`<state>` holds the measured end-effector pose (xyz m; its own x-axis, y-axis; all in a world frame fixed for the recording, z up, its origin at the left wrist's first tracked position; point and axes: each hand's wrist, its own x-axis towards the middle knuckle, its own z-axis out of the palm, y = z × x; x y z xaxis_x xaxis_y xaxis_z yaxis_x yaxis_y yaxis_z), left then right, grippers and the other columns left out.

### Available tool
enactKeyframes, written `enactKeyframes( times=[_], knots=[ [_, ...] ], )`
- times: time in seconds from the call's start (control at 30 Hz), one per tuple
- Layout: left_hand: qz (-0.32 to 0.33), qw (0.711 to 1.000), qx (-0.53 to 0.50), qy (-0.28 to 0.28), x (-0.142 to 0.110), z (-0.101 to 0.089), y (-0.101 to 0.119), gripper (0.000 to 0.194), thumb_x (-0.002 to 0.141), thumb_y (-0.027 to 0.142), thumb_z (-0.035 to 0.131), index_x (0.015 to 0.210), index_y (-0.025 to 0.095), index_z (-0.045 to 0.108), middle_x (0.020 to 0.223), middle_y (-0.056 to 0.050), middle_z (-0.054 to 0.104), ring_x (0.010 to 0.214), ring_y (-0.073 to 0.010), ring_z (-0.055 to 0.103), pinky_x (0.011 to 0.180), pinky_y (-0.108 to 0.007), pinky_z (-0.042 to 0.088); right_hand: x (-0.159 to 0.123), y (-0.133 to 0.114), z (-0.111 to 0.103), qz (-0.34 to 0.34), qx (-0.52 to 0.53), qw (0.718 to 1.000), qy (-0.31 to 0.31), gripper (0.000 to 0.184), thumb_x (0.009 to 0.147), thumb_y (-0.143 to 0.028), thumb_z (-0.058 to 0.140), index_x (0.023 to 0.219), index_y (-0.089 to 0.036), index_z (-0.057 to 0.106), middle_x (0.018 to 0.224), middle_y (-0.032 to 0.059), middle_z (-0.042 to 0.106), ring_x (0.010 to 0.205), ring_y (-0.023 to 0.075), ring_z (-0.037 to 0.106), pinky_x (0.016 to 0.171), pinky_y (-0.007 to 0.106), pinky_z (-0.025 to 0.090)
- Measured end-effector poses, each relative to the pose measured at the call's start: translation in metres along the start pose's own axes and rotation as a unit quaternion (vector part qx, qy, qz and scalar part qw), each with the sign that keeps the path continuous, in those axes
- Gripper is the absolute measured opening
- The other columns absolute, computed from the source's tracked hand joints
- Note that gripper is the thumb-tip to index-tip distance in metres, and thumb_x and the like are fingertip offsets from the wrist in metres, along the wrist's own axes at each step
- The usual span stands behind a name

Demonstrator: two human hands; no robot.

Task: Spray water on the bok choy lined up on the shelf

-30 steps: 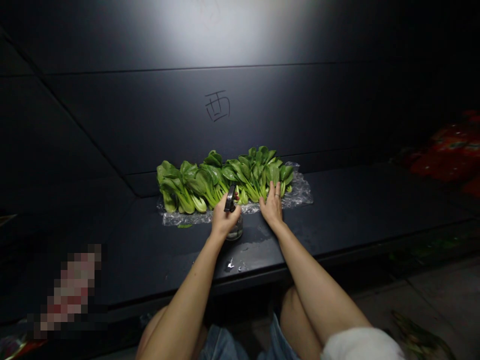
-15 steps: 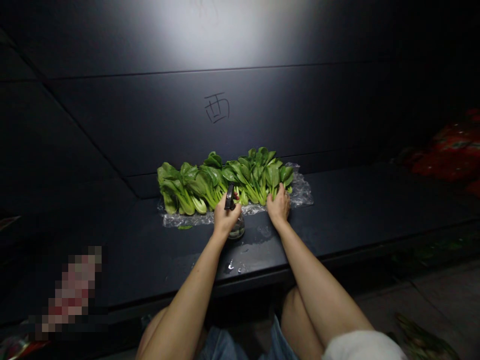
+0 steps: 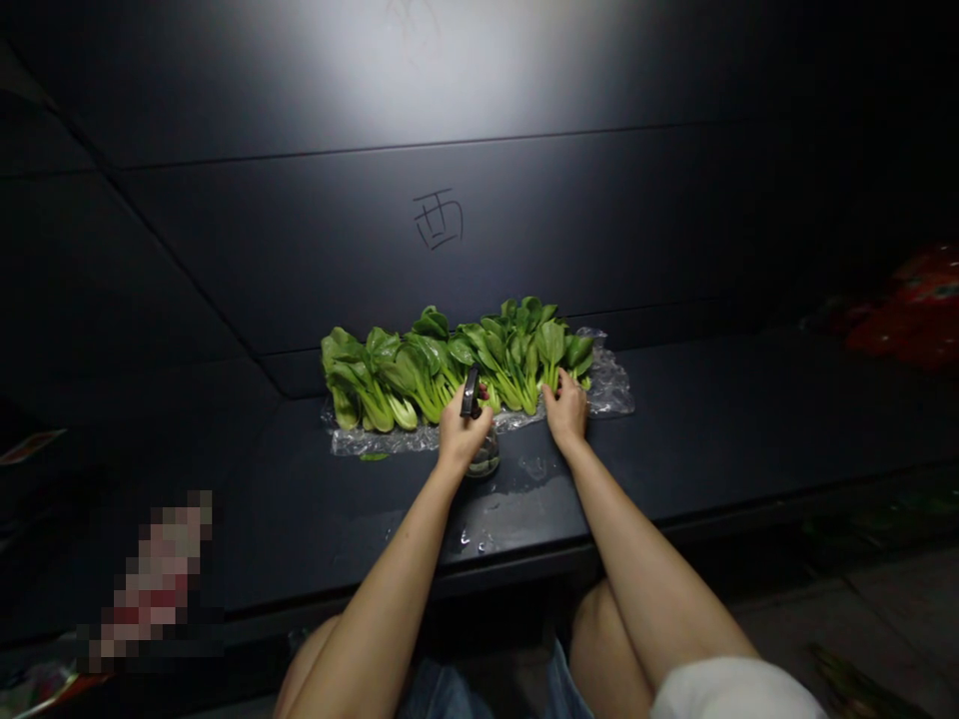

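Our left hand (image 3: 463, 432) is closed around the neck of a trigger spray bottle (image 3: 485, 458), with the sprayer head upright above the fingers. Our right hand (image 3: 566, 412) is half open, its fingertips (image 3: 558, 391) against the bok choy (image 3: 450, 364) and holding nothing. The bok choy lies in a row on clear plastic film (image 3: 610, 392). The bottle stands at the film's near edge, and water droplets (image 3: 476, 540) mark the dark counter (image 3: 719, 419) in front of the film.
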<state>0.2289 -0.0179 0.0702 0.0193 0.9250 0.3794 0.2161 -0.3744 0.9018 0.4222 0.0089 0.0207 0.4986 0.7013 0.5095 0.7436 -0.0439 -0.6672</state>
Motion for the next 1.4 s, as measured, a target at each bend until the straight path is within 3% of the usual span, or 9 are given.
enactKeyframes(
  times=[0.17,0.4,0.7,0.93,1.17,1.4],
  knots=[
    [0.008,1.000,0.024,-0.002,0.003,0.002,-0.004,0.026,0.072,0.016,0.058,0.097,0.018,0.066,0.087,-0.003,0.069,0.068,-0.0138,0.063,0.067,-0.027,0.053,-0.002,0.004,0.010,-0.021,-0.028,0.999,0.018,0.045,0.092,-0.032,0.045,0.128,-0.010,0.061,0.121,0.0210,0.061,0.109,0.0293,0.056,0.093,0.044,0.046],
    [0.030,0.998,0.054,-0.009,0.005,0.010,-0.006,0.018,0.076,0.020,0.059,0.093,0.018,0.065,0.083,-0.002,0.068,0.067,-0.0138,0.064,0.067,-0.026,0.053,-0.003,0.002,-0.001,-0.017,-0.004,0.999,0.045,0.047,0.091,-0.030,0.044,0.129,-0.008,0.060,0.124,0.0215,0.059,0.119,0.0306,0.050,0.100,0.045,0.043],
    [0.045,0.995,0.074,-0.044,0.009,0.013,0.004,0.022,0.073,0.018,0.059,0.095,0.019,0.064,0.080,-0.002,0.068,0.065,-0.0150,0.064,0.062,-0.024,0.050,-0.004,0.000,-0.006,-0.039,0.026,0.996,0.071,0.042,0.090,-0.024,0.043,0.126,-0.010,0.060,0.120,0.0196,0.062,0.117,0.0276,0.052,0.103,0.045,0.041],
    [0.024,0.997,0.071,-0.025,0.013,0.021,0.010,0.018,0.074,0.019,0.060,0.091,0.019,0.064,0.081,-0.003,0.068,0.068,-0.0164,0.065,0.062,-0.025,0.050,-0.008,0.002,-0.006,-0.043,0.037,0.995,0.083,0.041,0.090,-0.023,0.040,0.124,-0.012,0.061,0.119,0.0183,0.064,0.116,0.0270,0.054,0.103,0.045,0.041],
    [0.045,0.996,0.059,-0.046,0.012,0.023,0.007,0.022,0.074,0.019,0.060,0.095,0.020,0.065,0.084,-0.003,0.070,0.069,-0.0161,0.065,0.063,-0.025,0.051,-0.007,0.003,-0.008,-0.036,0.044,0.995,0.086,0.040,0.090,-0.024,0.040,0.123,-0.012,0.060,0.119,0.0182,0.064,0.115,0.0267,0.055,0.104,0.045,0.040],
    [0.035,0.996,0.060,-0.061,0.006,0.025,0.006,0.017,0.074,0.022,0.061,0.090,0.019,0.066,0.076,-0.003,0.069,0.068,-0.0174,0.065,0.060,-0.025,0.049,-0.005,0.003,-0.011,-0.021,0.051,0.993,0.109,0.038,0.088,-0.022,0.041,0.120,-0.014,0.059,0.118,0.0169,0.064,0.113,0.0266,0.056,0.101,0.044,0.042]
  ],
)
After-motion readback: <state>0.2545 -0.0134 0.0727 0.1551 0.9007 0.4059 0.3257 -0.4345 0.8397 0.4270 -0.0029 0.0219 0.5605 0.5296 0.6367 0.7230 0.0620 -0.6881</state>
